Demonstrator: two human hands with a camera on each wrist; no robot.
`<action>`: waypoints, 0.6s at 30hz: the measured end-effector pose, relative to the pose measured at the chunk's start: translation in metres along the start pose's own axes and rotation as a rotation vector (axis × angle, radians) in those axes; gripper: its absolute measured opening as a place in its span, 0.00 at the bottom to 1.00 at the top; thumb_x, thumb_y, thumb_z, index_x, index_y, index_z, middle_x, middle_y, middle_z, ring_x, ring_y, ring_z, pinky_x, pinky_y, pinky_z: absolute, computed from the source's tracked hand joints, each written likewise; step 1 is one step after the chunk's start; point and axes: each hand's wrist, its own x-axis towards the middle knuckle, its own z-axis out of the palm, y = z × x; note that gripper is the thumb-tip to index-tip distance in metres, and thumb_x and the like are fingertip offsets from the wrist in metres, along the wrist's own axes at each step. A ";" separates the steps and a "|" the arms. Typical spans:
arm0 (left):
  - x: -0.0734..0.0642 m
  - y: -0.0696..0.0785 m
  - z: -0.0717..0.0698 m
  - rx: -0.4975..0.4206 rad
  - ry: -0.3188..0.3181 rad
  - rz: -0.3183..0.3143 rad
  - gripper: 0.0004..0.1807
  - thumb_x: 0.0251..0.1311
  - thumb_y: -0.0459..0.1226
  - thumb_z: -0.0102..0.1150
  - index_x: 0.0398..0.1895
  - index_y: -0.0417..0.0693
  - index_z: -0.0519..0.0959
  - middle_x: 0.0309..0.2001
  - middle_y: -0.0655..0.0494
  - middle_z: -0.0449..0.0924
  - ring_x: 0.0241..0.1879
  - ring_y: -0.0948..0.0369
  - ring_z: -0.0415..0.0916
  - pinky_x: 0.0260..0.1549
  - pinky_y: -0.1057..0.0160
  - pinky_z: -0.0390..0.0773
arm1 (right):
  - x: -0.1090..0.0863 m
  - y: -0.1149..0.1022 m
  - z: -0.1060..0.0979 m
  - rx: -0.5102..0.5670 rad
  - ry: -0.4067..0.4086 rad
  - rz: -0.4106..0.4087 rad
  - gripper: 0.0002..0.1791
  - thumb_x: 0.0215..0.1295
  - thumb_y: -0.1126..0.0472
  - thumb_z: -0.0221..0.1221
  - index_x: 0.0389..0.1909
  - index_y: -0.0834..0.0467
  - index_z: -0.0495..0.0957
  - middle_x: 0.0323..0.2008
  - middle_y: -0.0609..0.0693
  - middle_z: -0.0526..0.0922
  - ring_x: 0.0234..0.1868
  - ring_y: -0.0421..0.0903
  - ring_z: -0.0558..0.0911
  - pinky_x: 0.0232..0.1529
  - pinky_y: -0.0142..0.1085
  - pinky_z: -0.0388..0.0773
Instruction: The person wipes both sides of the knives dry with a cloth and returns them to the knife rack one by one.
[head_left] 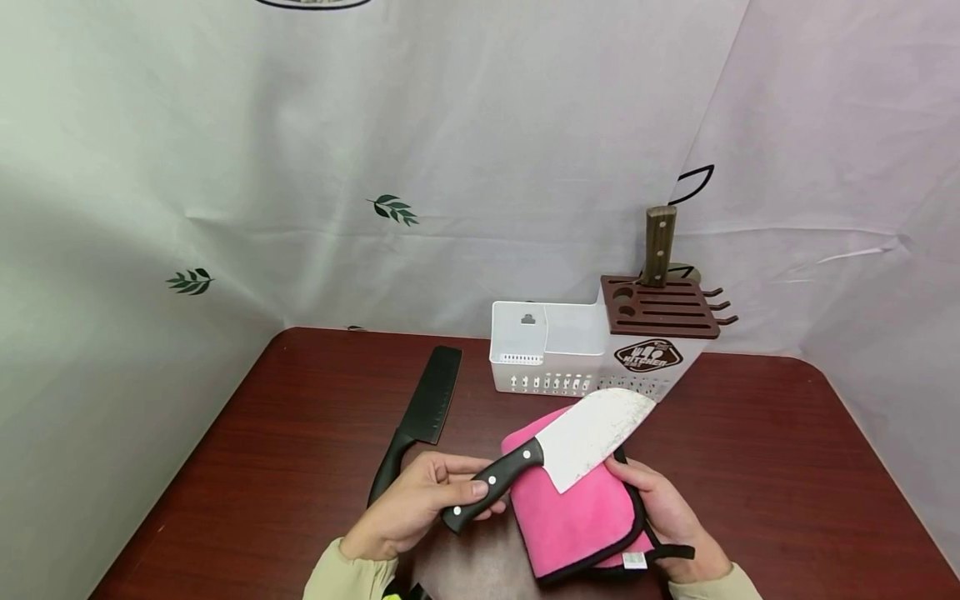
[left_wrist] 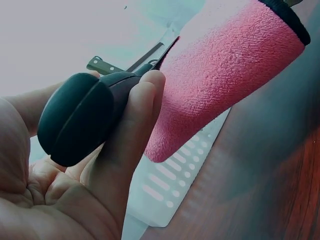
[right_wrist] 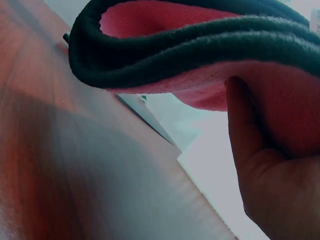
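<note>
My left hand (head_left: 420,497) pinches the black riveted handle of a kitchen knife (head_left: 598,435), thumb on top and fingers beneath. Its broad pale blade has dark specks and slants up to the right, over a folded pink towel (head_left: 573,527) with black edging. From the right side my right hand (head_left: 670,515) holds that towel, its thumb near the blade's lower edge. The left wrist view shows the handle's butt end (left_wrist: 75,122) between thumb and fingers. In the right wrist view the towel's folded layers (right_wrist: 200,60) hide most of the right fingers.
A black knife (head_left: 437,392) lies on the dark red table (head_left: 247,467), left of the towel. Behind stands a white perforated holder (head_left: 551,371) with a brown slotted top (head_left: 667,321); a wooden-handled knife (head_left: 660,246) is in a slot. White fabric (head_left: 487,150) hangs at the back and sides.
</note>
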 end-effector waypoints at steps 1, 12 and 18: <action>0.000 0.000 0.000 0.000 0.000 0.000 0.23 0.68 0.31 0.60 0.63 0.26 0.73 0.43 0.42 0.86 0.42 0.59 0.86 0.42 0.67 0.82 | 0.001 0.001 0.000 -0.009 0.000 -0.003 0.28 0.84 0.58 0.23 0.57 0.57 0.75 0.54 0.56 0.83 0.54 0.52 0.83 0.55 0.43 0.80; 0.001 0.000 0.001 -0.006 -0.003 0.000 0.24 0.68 0.31 0.60 0.63 0.26 0.72 0.47 0.39 0.85 0.44 0.58 0.86 0.49 0.62 0.82 | 0.003 0.009 -0.003 -0.025 -0.015 0.001 0.27 0.84 0.59 0.24 0.57 0.55 0.74 0.54 0.55 0.84 0.54 0.51 0.83 0.54 0.42 0.81; 0.000 -0.001 0.001 -0.033 -0.020 0.010 0.24 0.69 0.30 0.59 0.64 0.24 0.71 0.49 0.38 0.84 0.45 0.57 0.86 0.49 0.62 0.81 | 0.006 0.013 -0.002 -0.018 -0.022 0.015 0.27 0.84 0.60 0.24 0.57 0.55 0.75 0.53 0.55 0.84 0.54 0.50 0.83 0.54 0.43 0.80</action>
